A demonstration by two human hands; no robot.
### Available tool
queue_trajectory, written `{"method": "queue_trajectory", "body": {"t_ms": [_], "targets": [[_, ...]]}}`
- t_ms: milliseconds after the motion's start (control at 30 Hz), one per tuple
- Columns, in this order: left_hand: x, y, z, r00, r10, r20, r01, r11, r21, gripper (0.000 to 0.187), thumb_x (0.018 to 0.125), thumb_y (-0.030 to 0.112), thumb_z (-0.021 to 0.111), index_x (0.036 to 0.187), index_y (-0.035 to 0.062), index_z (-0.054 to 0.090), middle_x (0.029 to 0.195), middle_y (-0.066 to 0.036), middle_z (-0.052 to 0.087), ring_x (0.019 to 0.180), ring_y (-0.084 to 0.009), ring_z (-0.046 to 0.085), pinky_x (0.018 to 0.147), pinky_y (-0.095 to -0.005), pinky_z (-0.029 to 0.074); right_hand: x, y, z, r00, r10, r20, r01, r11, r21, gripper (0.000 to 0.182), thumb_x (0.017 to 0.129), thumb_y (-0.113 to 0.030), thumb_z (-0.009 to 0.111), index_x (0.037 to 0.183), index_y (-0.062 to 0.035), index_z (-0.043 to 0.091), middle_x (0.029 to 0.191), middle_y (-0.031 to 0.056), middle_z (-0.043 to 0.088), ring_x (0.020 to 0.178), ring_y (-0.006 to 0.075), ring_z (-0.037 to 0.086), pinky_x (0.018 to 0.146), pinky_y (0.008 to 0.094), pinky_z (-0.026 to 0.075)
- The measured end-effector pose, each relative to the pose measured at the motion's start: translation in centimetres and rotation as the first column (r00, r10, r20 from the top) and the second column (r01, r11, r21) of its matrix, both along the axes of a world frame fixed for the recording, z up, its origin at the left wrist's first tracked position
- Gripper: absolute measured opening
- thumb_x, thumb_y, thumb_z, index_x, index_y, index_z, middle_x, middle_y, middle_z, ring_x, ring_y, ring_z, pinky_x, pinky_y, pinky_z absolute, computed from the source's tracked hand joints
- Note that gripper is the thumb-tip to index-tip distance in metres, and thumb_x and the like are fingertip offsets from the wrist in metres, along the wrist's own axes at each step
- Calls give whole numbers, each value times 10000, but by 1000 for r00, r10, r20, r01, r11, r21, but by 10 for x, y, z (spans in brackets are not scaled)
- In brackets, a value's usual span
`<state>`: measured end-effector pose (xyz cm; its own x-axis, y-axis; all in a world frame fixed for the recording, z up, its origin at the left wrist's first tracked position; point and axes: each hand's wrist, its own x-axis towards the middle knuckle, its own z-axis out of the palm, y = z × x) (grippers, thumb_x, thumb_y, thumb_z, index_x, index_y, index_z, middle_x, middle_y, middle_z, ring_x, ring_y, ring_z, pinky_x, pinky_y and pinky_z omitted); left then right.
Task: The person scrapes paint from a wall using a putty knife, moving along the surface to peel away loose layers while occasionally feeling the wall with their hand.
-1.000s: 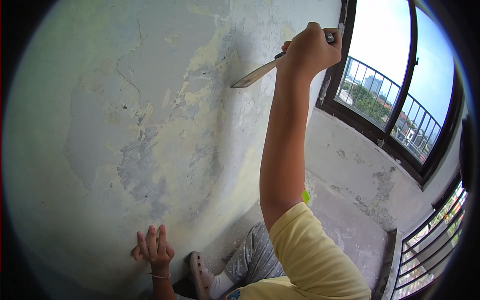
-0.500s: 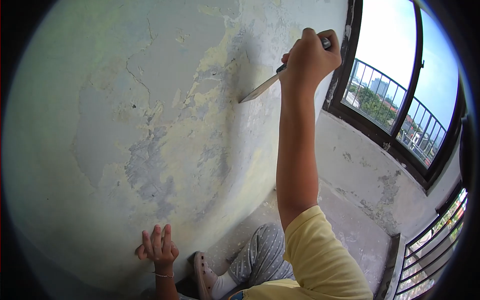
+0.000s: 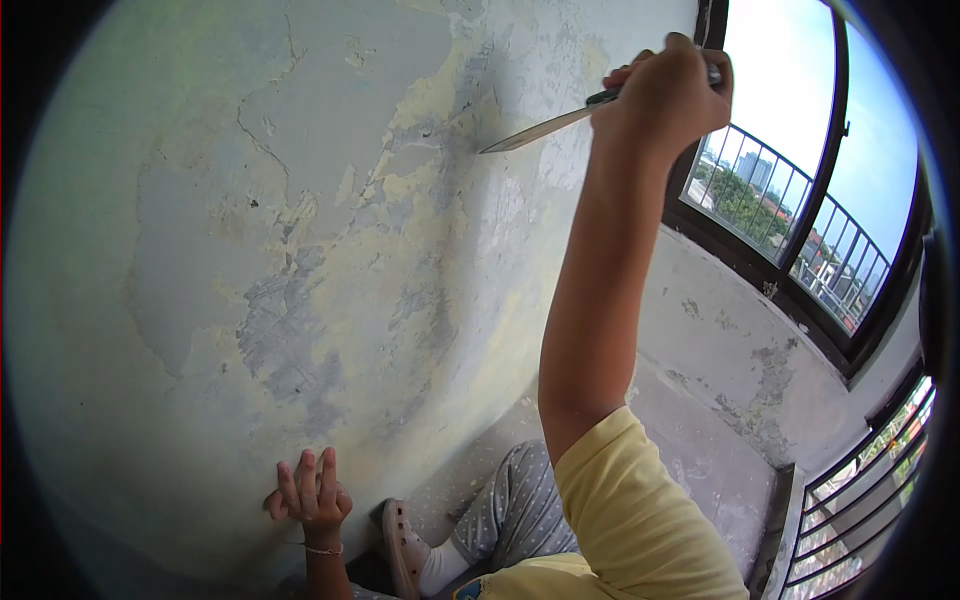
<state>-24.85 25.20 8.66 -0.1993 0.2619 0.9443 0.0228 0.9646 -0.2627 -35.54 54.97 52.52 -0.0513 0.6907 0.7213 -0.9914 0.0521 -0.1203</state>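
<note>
My right hand [image 3: 668,95] is raised at the upper right, its fingers wrapped round the dark handle of a scraper [image 3: 540,133]. The thin metal blade points left and its tip is at the wall [image 3: 400,200], where paint is peeling in grey and yellowish patches. Low on the wall, my left hand [image 3: 311,492] rests with its fingers spread, holding nothing. A thin bracelet circles the left wrist.
A dark-framed window [image 3: 775,270] with a railing outside is at the right. Below it runs a low stained wall [image 3: 720,320]. Metal bars [image 3: 860,510] stand at the lower right. My leg and a clog [image 3: 402,548] are on the speckled floor [image 3: 690,430].
My right hand has moved up and right with the scraper, and the blade tip now sits higher on the wall. The left hand has stayed almost in place.
</note>
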Motion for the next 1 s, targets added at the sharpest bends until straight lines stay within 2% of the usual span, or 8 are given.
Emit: {"method": "queue_trajectory", "body": {"t_ms": [33,133,300,433,700,733,867,1000], "targets": [[1,2,-2,1000,18,14,-18,1000,23,414,946,169,434,1246,229,712,1404,-31,601,1387,-318,468,915,-411,274,-45,2,-11,977,-210,40,204,972,120,145,820,24,523,728,-56,444,480,22,402,353,100,372,347,281,316],[0,2,4,1000,22,1,-22,999,30,417,942,161,440,1253,233,709,1406,-27,599,1390,-315,464,915,-409,275,-41,-14,-33,935,-284,212,249,952,180,211,763,15,523,655,-62,358,564,-15,370,546,72,298,517,294,289],[1,1,5,1000,-13,-3,13,1000,18,424,925,132,456,1256,205,711,1407,-52,601,1393,-324,464,903,-407,279,36,5,0,999,-27,17,29,995,-100,109,851,60,486,834,-44,456,456,51,429,393,119,448,383,253,380],[2,3,1,1000,-23,1,23,999,31,421,925,134,456,1250,206,713,1408,-48,599,1392,-320,465,903,-412,280,-4,5,-15,993,-115,27,112,989,95,101,820,36,497,789,-48,449,458,63,454,348,126,440,371,282,422],[1,-3,-1,1000,-1,-7,1,1000,-1,427,923,145,450,1254,215,710,1409,-46,599,1390,-320,469,901,-413,278,-4,-3,-12,1000,-28,6,28,999,46,149,788,70,489,902,-25,478,486,83,486,346,133,439,384,311,375],[2,-2,-2,1000,-4,-5,4,1000,-1,428,924,146,447,1255,214,710,1407,-46,601,1390,-319,470,901,-413,278,0,-13,-12,1000,-16,16,16,1000,-5,185,795,57,505,686,-48,398,495,14,409,355,97,377,366,314,374],[-1,0,-1,999,-20,-31,21,1000,23,434,921,141,444,1256,212,709,1397,-45,610,1389,-314,472,901,-414,277,2,-7,-4,987,-137,-78,150,970,189,125,775,68,518,794,-47,472,465,84,475,338,132,456,358,274,388],[0,-1,-2,1000,-15,1,15,1000,21,432,927,144,436,1253,213,711,1395,-45,611,1387,-313,473,902,-413,278,23,-1,-9,999,-22,-42,19,997,-77,236,824,59,555,694,-78,413,453,68,459,348,126,441,398,261,406]]}}
